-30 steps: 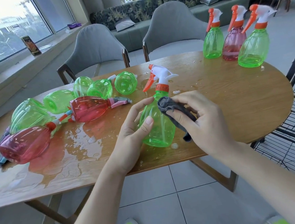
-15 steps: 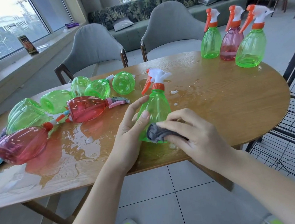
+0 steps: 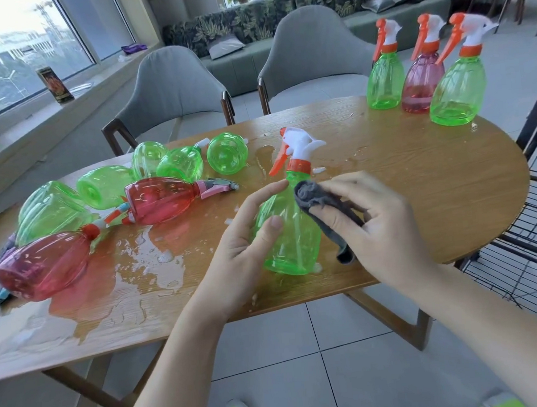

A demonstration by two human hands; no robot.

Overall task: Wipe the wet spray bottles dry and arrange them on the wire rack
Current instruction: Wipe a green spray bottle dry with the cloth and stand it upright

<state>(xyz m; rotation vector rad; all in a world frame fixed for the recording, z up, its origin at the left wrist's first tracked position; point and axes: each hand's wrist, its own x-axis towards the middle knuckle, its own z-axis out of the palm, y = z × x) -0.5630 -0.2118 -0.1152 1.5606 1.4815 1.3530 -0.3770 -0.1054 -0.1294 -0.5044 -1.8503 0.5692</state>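
Left hand [image 3: 248,246] grips green bottle [image 3: 292,233] | right hand [image 3: 375,227] presses cloth [image 3: 321,202]

Held bottle [image 3: 290,233] was clear green, orange collar and trigger, white head. Cloth [image 3: 325,208] dark grey. Table [image 3: 420,185] light wood grain. Sofa [image 3: 278,19] had dark leaf print. Chairs [image 3: 171,82] grey.

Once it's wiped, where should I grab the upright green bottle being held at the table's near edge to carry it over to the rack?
Probably by the narrow neck just under the orange collar of the upright green plastic spray bottle, coming from above and the right. The body is wide and may be slick; the neck tapers, and the left hand covers the left side.
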